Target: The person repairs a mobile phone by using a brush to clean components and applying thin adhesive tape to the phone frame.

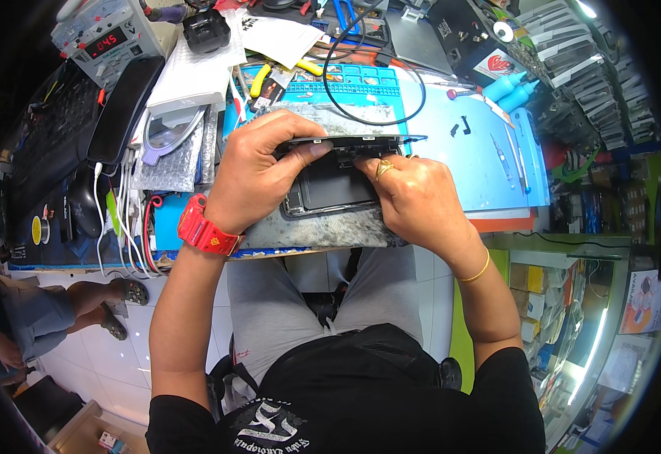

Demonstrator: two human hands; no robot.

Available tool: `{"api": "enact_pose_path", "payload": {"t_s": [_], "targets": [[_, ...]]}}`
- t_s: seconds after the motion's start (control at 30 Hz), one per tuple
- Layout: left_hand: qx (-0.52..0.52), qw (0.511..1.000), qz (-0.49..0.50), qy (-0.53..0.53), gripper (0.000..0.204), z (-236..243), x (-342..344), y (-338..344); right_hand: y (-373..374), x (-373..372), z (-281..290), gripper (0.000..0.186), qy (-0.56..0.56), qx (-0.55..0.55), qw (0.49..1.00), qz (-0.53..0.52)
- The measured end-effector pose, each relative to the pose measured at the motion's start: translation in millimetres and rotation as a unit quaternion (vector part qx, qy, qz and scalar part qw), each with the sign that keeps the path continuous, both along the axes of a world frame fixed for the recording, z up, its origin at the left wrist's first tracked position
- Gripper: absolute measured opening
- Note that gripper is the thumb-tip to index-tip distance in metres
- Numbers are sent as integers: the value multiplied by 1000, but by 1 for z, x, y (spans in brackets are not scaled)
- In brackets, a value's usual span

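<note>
An opened phone lies on a worn grey work mat (270,232) at the bench edge in front of me. Its dark lower half (338,189) rests on the mat, while a thin dark panel (361,139) is held raised, almost edge-on, along the far side. My left hand (262,163) is closed on the panel's left end, thumb in front and fingers behind. The bent fingers of my right hand (421,197) reach under the panel among small dark parts (346,157). Their tips are hidden, so what they grip cannot be made out.
Behind the phone are a blue repair mat (346,89), yellow-handled pliers (259,82) and a looped black cable (326,83). Small black pieces (465,125), a screwdriver (501,160) and blue bottles (508,88) lie right. A power supply (103,45) and white cables (122,219) are left.
</note>
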State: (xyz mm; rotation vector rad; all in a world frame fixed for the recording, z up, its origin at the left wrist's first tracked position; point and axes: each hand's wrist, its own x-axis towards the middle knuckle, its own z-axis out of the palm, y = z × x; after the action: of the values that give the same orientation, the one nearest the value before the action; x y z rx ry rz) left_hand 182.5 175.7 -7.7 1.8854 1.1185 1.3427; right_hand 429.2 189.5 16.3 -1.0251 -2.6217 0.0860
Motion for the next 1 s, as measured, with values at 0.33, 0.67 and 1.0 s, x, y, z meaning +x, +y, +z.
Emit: {"api": "enact_pose_path", "payload": {"t_s": [0.33, 0.67, 1.0], "targets": [[-13, 1000, 1, 1, 12, -1, -1, 0, 5, -1, 1, 23, 33, -37, 999, -4], [-63, 998, 1, -26, 13, -4, 0, -1, 7, -4, 10, 23, -17, -62, 998, -16], [-66, 997, -5, -33, 17, -8, 0, 0, 9, 0, 2, 16, 32, -70, 997, -14]]}}
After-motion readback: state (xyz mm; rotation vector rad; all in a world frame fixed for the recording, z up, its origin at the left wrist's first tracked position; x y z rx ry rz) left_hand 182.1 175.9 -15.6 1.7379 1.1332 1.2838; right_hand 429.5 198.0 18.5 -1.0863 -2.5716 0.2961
